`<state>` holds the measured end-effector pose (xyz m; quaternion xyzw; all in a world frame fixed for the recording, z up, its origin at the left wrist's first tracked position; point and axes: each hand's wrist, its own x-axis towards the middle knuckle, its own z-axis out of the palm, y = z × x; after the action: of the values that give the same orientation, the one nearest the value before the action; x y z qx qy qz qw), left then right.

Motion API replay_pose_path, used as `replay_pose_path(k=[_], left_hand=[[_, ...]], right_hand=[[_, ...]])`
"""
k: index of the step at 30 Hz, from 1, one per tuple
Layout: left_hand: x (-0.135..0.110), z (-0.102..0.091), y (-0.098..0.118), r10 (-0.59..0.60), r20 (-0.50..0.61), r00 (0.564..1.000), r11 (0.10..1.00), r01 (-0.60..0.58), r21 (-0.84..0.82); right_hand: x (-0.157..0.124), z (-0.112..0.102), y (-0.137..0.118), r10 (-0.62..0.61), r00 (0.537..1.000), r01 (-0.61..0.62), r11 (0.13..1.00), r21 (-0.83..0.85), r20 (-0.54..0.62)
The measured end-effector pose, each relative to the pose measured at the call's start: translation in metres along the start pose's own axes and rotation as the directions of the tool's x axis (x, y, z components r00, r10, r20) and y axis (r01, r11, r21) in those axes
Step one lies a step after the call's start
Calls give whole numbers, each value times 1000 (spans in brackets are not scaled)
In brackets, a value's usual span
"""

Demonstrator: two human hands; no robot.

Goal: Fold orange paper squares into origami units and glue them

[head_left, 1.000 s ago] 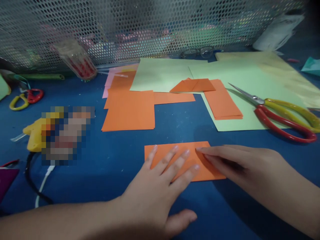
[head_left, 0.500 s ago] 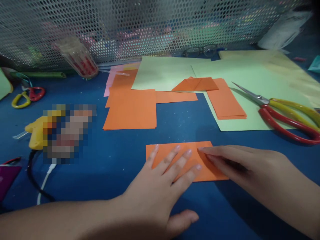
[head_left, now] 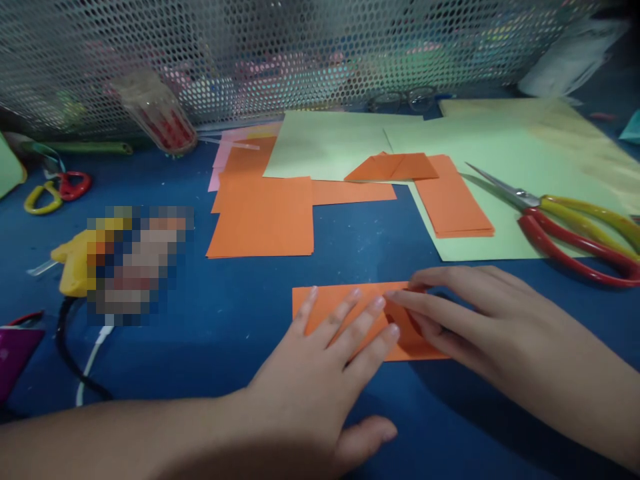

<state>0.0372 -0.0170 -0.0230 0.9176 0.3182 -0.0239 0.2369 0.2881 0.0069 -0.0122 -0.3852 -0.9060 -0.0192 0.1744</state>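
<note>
An orange sheet of paper (head_left: 413,347) lies lengthwise on the blue tabletop in front of me. My left hand (head_left: 317,367) rests flat on its left and middle part, fingers spread, thumb out over the tabletop. At the sheet's right end, my right hand (head_left: 480,327) has its fingers bent together around the upper right corner, which looks lifted or turned over. The thumb tip and the corner itself are mostly hidden. Beyond the hands are a folded orange paper piece (head_left: 395,167), a stack of narrow orange strips (head_left: 455,200) and larger orange squares (head_left: 265,217).
Large scissors (head_left: 525,199) lie on light green paper (head_left: 490,147) at right. Smaller scissors (head_left: 60,188), a yellow glue gun (head_left: 75,267) with its cable, a blurred-out object (head_left: 145,260) and a jar (head_left: 157,117) are at left. A perforated metal screen (head_left: 310,53) stands behind.
My right hand has shifted slightly left and up over the sheet's right end, its fingers bending more around the corner. The left hand stays in place.
</note>
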Motion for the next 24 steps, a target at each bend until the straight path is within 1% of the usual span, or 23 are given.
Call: replay_pose_path(k=[2, 3, 7, 9, 11, 13, 16, 19, 20, 22, 24], left_hand=[[1, -4, 1, -1, 8, 1000, 1000, 0, 28], [2, -7, 1, 5, 20, 1000, 999, -5, 44], [1, -18, 3, 61, 83, 995, 987, -72, 142], [-4, -22, 4, 81, 79, 994, 969, -97, 228], [-13, -23, 5, 107, 39, 993, 938, -114, 327], [-22, -25, 4, 132, -26, 991, 905, -110, 412], [-34, -31, 3, 137, -99, 986, 892, -80, 444], [-41, -38, 7, 152, -129, 980, 897, -82, 434], [-43, -39, 10, 138, -105, 985, 907, -82, 414], [-45, -41, 16, 15, -134, 991, 928, 36, 372], [-47, -42, 20, -60, -162, 985, 927, 115, 358]], right_hand=[[4, -2, 3, -116, 993, 116, 993, -25, -5], [5, -3, 4, -153, 988, 153, 988, -30, 4], [6, -6, 4, -202, 979, 204, 977, -61, 40], [6, -7, 4, -210, 977, 212, 973, -91, 32], [6, -7, 3, -216, 976, 218, 969, -116, 29], [6, -7, 3, -219, 975, 221, 965, -139, 33], [4, -6, 2, -218, 975, 221, 961, -168, 34], [2, -7, 2, -220, 974, 224, 956, -190, 43], [1, -7, 2, -220, 974, 225, 955, -195, 47], [0, -7, 2, -223, 974, 228, 953, -198, 49], [0, -6, 3, -226, 973, 230, 952, -202, 46]])
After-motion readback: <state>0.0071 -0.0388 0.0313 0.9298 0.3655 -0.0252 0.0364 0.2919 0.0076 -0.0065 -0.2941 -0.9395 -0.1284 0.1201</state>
